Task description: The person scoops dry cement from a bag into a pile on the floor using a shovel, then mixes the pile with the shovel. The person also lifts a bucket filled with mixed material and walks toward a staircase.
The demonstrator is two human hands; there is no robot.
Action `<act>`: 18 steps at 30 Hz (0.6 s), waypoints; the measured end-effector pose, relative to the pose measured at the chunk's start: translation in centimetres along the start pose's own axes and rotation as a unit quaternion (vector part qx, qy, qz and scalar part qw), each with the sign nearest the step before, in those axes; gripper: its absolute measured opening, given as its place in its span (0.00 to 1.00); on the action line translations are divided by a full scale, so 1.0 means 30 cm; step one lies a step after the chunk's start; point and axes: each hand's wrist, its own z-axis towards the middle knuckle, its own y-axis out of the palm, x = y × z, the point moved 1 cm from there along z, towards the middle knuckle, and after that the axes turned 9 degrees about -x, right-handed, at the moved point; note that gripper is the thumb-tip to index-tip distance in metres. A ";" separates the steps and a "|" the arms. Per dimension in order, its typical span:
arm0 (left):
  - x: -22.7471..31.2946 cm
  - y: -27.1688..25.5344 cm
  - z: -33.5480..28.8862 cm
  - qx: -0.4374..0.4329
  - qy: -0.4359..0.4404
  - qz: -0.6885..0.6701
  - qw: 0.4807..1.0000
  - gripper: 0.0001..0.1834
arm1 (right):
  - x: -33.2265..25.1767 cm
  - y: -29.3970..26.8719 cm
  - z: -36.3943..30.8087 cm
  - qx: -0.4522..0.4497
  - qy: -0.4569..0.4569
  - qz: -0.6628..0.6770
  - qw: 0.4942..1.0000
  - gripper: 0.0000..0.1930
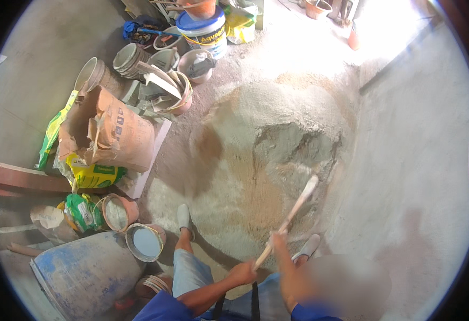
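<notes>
A long wooden-handled mixing tool [297,207] slants from my body up and to the right. My left hand [243,273] is closed round the lower part of its handle. Farther up the handle, my right hand [279,239] is wrapped round it, slightly blurred. The far end is coated pale and meets the heap; whether its head is a hoe or a shovel cannot be made out. Before my feet spreads a broad heap of grey and tan sand-and-cement mix [234,160], with a dug-out, darker hollow [293,144] at its right side.
Along the left stand a large torn paper sack [122,128], stacked buckets [130,59], a white tub with a blue lid [202,32] and a blue-stained barrel [90,267]. A bucket of pale liquid [146,243] is beside my left leg. A grey wall [411,160] closes the right side.
</notes>
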 end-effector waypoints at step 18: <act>0.191 -0.059 -0.322 0.009 0.164 0.034 0.986 0.22 | -0.393 -0.155 -0.543 -0.057 -0.087 0.215 0.971 0.13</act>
